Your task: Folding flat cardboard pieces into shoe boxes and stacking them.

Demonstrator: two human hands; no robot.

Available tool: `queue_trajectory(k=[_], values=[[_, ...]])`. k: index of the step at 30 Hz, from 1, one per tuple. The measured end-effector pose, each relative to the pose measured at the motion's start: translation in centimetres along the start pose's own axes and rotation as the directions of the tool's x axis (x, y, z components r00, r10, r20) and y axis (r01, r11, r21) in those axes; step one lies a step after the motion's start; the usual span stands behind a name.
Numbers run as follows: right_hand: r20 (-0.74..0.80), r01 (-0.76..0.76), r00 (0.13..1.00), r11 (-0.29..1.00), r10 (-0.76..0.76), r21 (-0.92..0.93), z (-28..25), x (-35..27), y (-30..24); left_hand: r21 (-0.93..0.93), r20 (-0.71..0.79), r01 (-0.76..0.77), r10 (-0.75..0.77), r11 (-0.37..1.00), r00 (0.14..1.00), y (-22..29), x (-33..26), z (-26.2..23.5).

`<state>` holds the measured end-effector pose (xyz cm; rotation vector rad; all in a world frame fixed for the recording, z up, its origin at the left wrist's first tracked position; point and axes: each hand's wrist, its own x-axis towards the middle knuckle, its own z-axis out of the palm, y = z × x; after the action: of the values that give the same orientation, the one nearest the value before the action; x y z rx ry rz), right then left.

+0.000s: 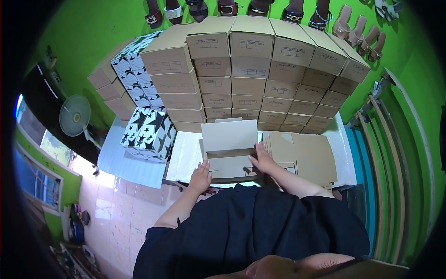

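Note:
An opened cardboard box, pale inside with its lid panel raised, sits in front of me at the table's near edge. My left hand rests against the box's near left side, its fingers stretched out. At the right side, my right hand grips the box wall, thumb over the edge on the inner side and fingers along the outside. Flattened brown cardboard sheets lie in a pile just beyond my right hand, and my right forearm passes over part of them.
Brown boxes are stacked high across the table's back. Star-patterned boxes stand at the left on a pale sheet. Sandals line the top of the stack and green wall. A fan is at left, wooden rails at right.

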<state>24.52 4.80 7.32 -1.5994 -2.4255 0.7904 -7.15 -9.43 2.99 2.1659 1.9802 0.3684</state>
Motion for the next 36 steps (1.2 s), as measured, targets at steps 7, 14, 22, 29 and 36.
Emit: queue_trajectory(k=[7, 14, 22, 29, 36], values=[[-0.044, -0.065, 0.981, 0.526, 0.191, 0.848, -0.5, 6.5, 1.9, -0.061, 0.025, -0.01, 0.012, 0.998, 1.0, -0.3, 0.2, 0.0], [-0.406, 0.319, 0.884, 0.933, -0.23, 0.167, -2.5, 2.0, -2.6, -0.052, 0.018, 0.007, -0.006, 0.999, 1.0, -0.5, 0.0, 0.5], [0.655, 0.197, 0.747, 0.902, 0.115, -0.383, 11.3, 5.8, 2.0, 0.035, 0.117, 0.066, -0.07, 0.997, 0.991, 1.2, 0.6, -1.5], [0.759, 0.26, 0.633, 0.881, 0.153, -0.395, 9.0, 4.6, 0.0, 0.216, 0.256, -0.058, 0.001, 0.975, 0.967, 4.3, 3.6, -3.6], [0.78, 0.254, 0.607, 0.893, 0.151, -0.371, 9.3, 5.0, 0.6, 0.12, 0.664, 0.254, -0.268, 0.96, 0.699, 5.6, 9.3, 3.2]])
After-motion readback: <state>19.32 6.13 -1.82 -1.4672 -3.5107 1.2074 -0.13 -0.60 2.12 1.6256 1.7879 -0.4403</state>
